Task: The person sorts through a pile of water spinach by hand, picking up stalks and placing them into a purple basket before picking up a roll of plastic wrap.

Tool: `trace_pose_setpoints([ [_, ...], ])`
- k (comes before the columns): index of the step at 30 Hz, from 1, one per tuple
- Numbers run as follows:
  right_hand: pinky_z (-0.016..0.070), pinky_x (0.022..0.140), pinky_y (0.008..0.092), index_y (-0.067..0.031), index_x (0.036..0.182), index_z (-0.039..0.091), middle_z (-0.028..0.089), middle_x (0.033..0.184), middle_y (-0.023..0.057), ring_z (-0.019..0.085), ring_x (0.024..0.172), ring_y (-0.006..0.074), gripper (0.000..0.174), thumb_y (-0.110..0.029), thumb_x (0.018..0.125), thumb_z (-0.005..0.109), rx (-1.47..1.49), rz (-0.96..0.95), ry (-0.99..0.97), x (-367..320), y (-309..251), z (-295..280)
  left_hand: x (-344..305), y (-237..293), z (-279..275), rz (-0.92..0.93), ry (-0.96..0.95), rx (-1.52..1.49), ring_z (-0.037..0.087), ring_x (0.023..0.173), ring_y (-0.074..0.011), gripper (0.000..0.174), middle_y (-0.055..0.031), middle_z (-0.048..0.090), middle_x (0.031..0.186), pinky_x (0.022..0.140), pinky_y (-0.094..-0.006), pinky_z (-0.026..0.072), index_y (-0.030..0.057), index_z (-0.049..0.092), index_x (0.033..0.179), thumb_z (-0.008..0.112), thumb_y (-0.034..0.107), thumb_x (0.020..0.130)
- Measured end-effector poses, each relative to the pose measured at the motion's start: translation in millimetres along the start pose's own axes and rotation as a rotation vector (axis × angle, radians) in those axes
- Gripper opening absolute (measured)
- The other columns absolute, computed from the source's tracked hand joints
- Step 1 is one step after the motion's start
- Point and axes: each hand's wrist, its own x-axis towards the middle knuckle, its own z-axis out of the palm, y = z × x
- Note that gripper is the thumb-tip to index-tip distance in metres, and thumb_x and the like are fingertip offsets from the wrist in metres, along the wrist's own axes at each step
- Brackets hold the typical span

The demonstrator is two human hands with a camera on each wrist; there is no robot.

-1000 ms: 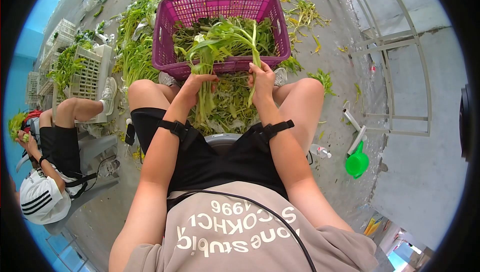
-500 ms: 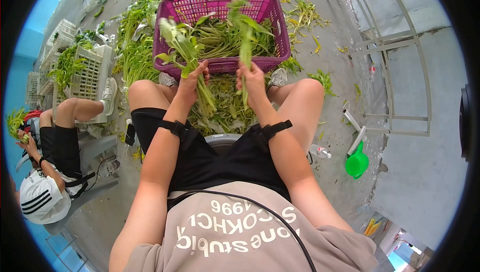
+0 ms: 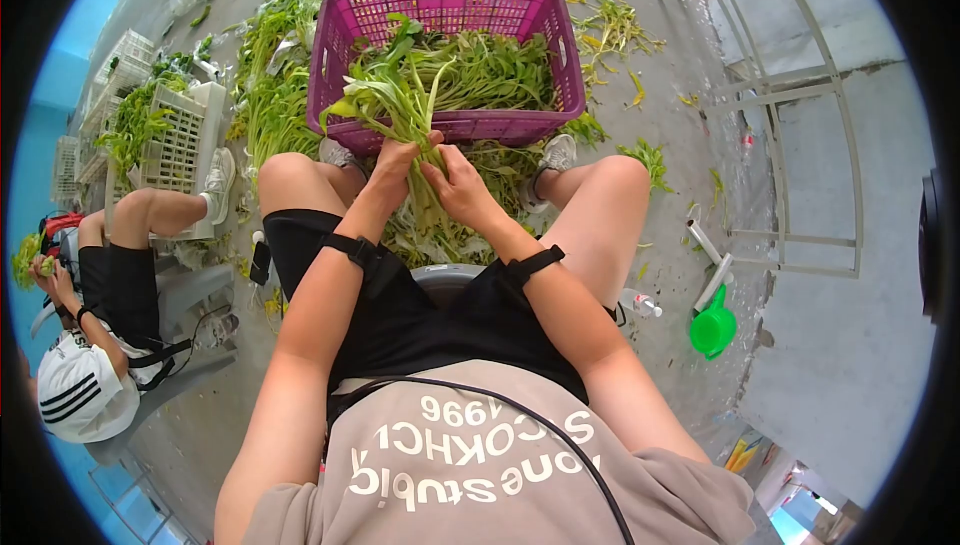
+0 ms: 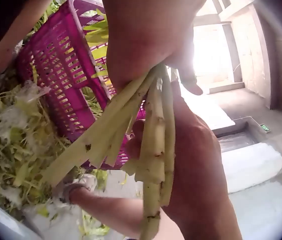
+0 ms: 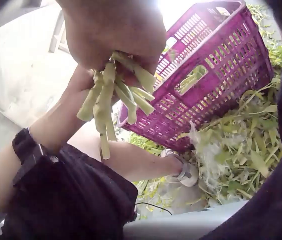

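A bunch of green stalks (image 3: 405, 110) stands between the two hands, leafy tops over the near left rim of the purple basket (image 3: 480, 127). My left hand (image 3: 395, 167) grips the bunch around its middle. My right hand (image 3: 462, 185) is against the same stalks from the right, fingers curled at them. In the left wrist view the pale cut stalk ends (image 4: 153, 135) fan downward beneath the left hand (image 4: 146, 45), with the right hand (image 4: 193, 165) behind them. The right wrist view has the stalk ends (image 5: 103, 100) poking out below the right hand (image 5: 116, 35).
Leafy stalks (image 3: 480, 75) fill the basket; trimmings (image 3: 450, 235) lie on the floor between the feet. Greens (image 3: 275, 105) are heaped left of it. A green scoop (image 3: 713, 325), a bottle (image 3: 640, 303) and a metal frame (image 3: 790, 95) are at right. Another person (image 3: 95, 375) sits at left.
The right hand has moved left with its stalk and met the left hand's bunch; the stalks, apart before, are now together. The basket's contents show more fully.
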Motion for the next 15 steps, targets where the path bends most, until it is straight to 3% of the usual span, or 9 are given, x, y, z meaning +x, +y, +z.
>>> trace_pose_setpoints([
  [1, 0.0456, 0.09, 0.0404, 0.0011, 0.119, 0.053, 0.057, 0.098, 0.0127, 0.058, 0.093, 0.0298, 0.03, -0.022, 0.101, 0.058, 0.001, 0.001, 0.0, 0, 1, 1, -1, 0, 1, -0.001, 0.001, 0.0, 0.063, 0.096, -0.0143, 0.041, -0.0041, 0.064, 0.107, 0.077, -0.0306, 0.0527, 0.0074, 0.059, 0.115, 0.082, 0.02, 0.084],
  [3, 0.0471, 0.086, 0.0455, -0.001, 0.124, 0.053, 0.058, 0.107, 0.0175, 0.059, 0.097, 0.042, 0.034, -0.022, 0.098, 0.06, -0.097, -0.086, 0.041, 0, 5, 2, -4, -1, 6, -0.108, 0.025, -0.106, 0.064, 0.091, -0.0153, 0.038, -0.0044, 0.065, 0.102, 0.075, -0.0308, 0.0534, 0.0073, 0.058, 0.114, 0.08, 0.015, 0.084],
  [4, 0.0471, 0.086, 0.0455, -0.001, 0.124, 0.053, 0.058, 0.107, 0.0175, 0.059, 0.097, 0.042, 0.034, -0.022, 0.098, 0.06, -0.098, -0.086, 0.041, 0, 7, 4, -4, -1, 5, -0.107, 0.024, -0.106, 0.064, 0.091, -0.0153, 0.038, -0.0044, 0.065, 0.102, 0.075, -0.0308, 0.0534, 0.0073, 0.058, 0.114, 0.08, 0.015, 0.084],
  [6, 0.0475, 0.084, 0.0347, -0.0005, 0.131, 0.055, 0.06, 0.106, 0.0116, 0.06, 0.094, 0.0241, 0.035, -0.016, 0.1, 0.059, 0.004, -0.057, 0.003, 3, 8, 4, -3, 2, 4, -0.137, 0.077, -0.122, 0.066, 0.087, -0.0168, 0.032, -0.0055, 0.067, 0.096, 0.073, -0.0313, 0.0544, 0.0072, 0.057, 0.111, 0.077, 0.012, 0.086],
  [10, 0.0492, 0.077, 0.0299, 0.0002, 0.126, 0.062, 0.065, 0.101, 0.0076, 0.061, 0.085, 0.0153, 0.032, -0.014, 0.098, 0.062, 0.312, 0.113, 0.092, 5, 5, 1, -4, 11, 6, 0.049, 0.084, -0.204, 0.068, 0.081, -0.0181, 0.027, -0.0063, 0.067, 0.089, 0.069, -0.0312, 0.0554, 0.0076, 0.057, 0.107, 0.075, 0.008, 0.087],
  [12, 0.0499, 0.065, 0.0304, 0.0028, 0.11, 0.07, 0.071, 0.085, 0.0071, 0.061, 0.07, 0.0128, 0.024, -0.015, 0.093, 0.068, 0.306, 0.228, 0.02, 6, 7, -6, -5, 16, 8, 0.144, 0.167, -0.22, 0.065, 0.074, -0.0169, 0.028, -0.0047, 0.064, 0.085, 0.067, -0.0306, 0.0553, 0.0085, 0.056, 0.108, 0.076, 0.012, 0.088],
  [13, 0.0487, 0.061, 0.0283, 0.0035, 0.1, 0.073, 0.068, 0.072, 0.0038, 0.059, 0.065, 0.0094, 0.022, -0.017, 0.092, 0.071, 0.419, 0.199, 0.027, 8, 8, -2, -4, 15, 4, 0.137, 0.142, -0.255, 0.064, 0.071, -0.0154, 0.029, -0.0032, 0.063, 0.083, 0.064, -0.0292, 0.0546, 0.008, 0.055, 0.107, 0.076, 0.011, 0.088],
  [15, 0.0485, 0.061, 0.027, 0.0037, 0.098, 0.073, 0.067, 0.071, 0.0037, 0.059, 0.066, 0.0084, 0.022, -0.018, 0.092, 0.072, 0.393, 0.231, -0.015, 6, 3, -5, -3, 16, 4, 0.166, 0.162, -0.263, 0.064, 0.068, -0.0156, 0.027, -0.0035, 0.063, 0.081, 0.061, -0.0289, 0.0539, 0.0074, 0.056, 0.104, 0.076, 0.009, 0.087],
])
